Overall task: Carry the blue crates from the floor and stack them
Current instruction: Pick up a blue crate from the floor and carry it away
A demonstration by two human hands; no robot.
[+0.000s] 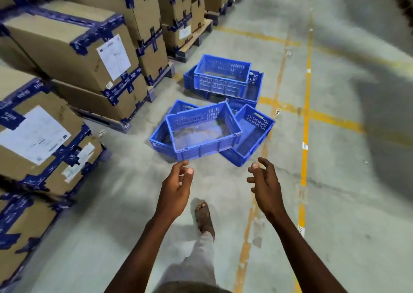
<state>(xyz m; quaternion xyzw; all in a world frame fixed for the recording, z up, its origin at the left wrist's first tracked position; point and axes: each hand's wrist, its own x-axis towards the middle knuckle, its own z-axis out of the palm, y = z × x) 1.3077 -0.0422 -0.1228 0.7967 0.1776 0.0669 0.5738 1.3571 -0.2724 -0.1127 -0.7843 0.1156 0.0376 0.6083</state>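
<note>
Several blue plastic crates lie in a loose heap on the concrete floor ahead. The nearest crate (202, 131) rests tilted on top of two others, one at its left (159, 137) and one at its right (252, 134). Farther back another crate (222, 75) sits on lower ones. My left hand (176, 186) and my right hand (264, 182) reach forward, both empty with fingers curled apart, just short of the nearest crate's front rim.
Stacked cardboard boxes (73, 46) bound with blue tape stand on pallets along the left side. Yellow floor lines (307, 104) run along the right. My sandalled foot (204, 219) steps forward on the floor between my arms.
</note>
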